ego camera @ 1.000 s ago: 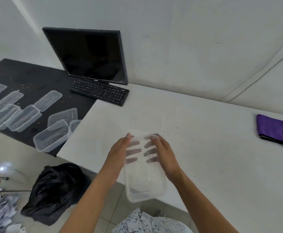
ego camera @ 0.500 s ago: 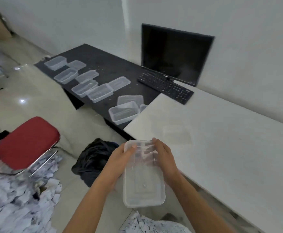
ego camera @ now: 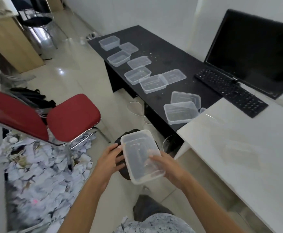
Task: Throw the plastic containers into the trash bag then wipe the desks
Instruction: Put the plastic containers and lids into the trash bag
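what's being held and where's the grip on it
A clear plastic container. The right hand grips its right long side toward the near end; the left hand is at its left rim, but whether it grips cannot be told.

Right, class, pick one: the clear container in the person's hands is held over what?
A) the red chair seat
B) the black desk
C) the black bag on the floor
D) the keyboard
C: the clear container, gripped by the right hand, hangs directly above the black bag, which lies on the floor.
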